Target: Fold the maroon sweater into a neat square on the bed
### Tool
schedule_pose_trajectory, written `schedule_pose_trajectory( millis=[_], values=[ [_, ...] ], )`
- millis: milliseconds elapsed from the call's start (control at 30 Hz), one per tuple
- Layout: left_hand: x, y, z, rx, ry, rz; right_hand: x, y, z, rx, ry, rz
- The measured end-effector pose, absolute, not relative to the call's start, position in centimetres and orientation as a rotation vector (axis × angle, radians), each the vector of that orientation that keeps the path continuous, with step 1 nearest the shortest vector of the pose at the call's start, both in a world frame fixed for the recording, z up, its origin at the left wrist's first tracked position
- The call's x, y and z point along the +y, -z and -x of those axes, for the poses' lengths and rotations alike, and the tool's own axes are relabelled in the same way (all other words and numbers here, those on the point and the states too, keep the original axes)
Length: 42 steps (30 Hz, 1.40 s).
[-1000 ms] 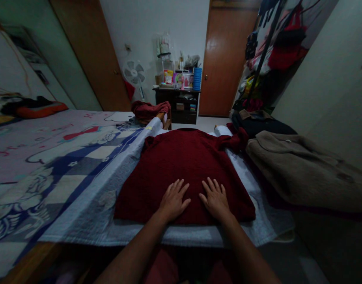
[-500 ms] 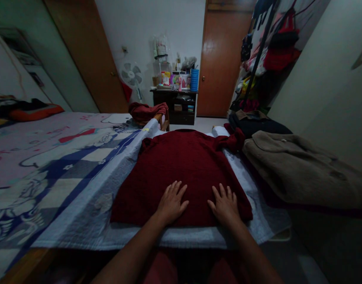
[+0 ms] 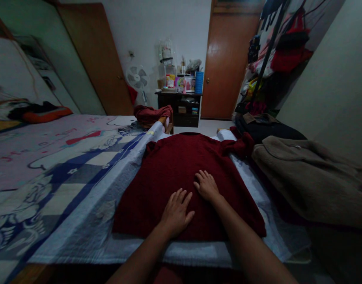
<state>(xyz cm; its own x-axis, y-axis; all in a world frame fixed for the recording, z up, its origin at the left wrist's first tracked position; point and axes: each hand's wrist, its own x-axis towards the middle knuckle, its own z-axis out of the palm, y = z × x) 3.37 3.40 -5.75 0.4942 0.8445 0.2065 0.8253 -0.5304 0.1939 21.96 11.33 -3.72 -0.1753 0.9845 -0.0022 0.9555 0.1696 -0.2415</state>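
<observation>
Palms down, fingers spread and clasping nothing, a person's left hand (image 3: 175,216) lies near the closest edge of a dark red garment (image 3: 169,173), laid out on a cloth-draped bench (image 3: 198,251) beside a bed with a patterned cover (image 3: 92,159). Slightly farther in, the right hand (image 3: 208,185) rests on the fabric near its middle, its grip equally loose and the fingers a little bent. The garment looks soft, limp and fairly light, unlikely to break or slip but apt to crease and sag; the two near corners would seem the surest place for a hold, one to each grip. To the right lies a thick brown coat (image 3: 314,181). Beyond the hands, a bunched sleeve (image 3: 240,145) would probably trail if unsupported, while the neckline (image 3: 193,134) offers a hold at the far end.
</observation>
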Motion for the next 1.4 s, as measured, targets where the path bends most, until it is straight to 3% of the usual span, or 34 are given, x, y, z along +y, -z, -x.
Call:
schedule_pose_trajectory(
  millis=[267,500,700,967,1200,1400],
  values=[
    [3.7,4.2,-3.5,1.479,-0.379,-2.6,13.9,4.9,-23.0,-2.153,-0.151,1.971],
    [9.1,1.5,-5.3,1.533,-0.342,-2.561,13.4,5.1,-22.8,-2.133,-0.124,1.968],
    [13.3,4.1,-7.4,1.639,-0.329,-2.589,13.3,4.9,-22.8,-2.121,-0.126,1.947],
    [13.3,6.1,-8.0,1.717,-0.299,-2.561,14.3,4.7,-23.0,-2.125,-0.241,2.008],
    [13.8,3.9,-8.3,1.689,-0.194,-2.56,19.7,3.2,-24.3,-1.989,-0.432,2.257],
    [15.4,1.1,-9.0,1.678,-0.115,-2.554,22.2,4.9,-25.7,-1.828,-0.182,2.29]
  ],
)
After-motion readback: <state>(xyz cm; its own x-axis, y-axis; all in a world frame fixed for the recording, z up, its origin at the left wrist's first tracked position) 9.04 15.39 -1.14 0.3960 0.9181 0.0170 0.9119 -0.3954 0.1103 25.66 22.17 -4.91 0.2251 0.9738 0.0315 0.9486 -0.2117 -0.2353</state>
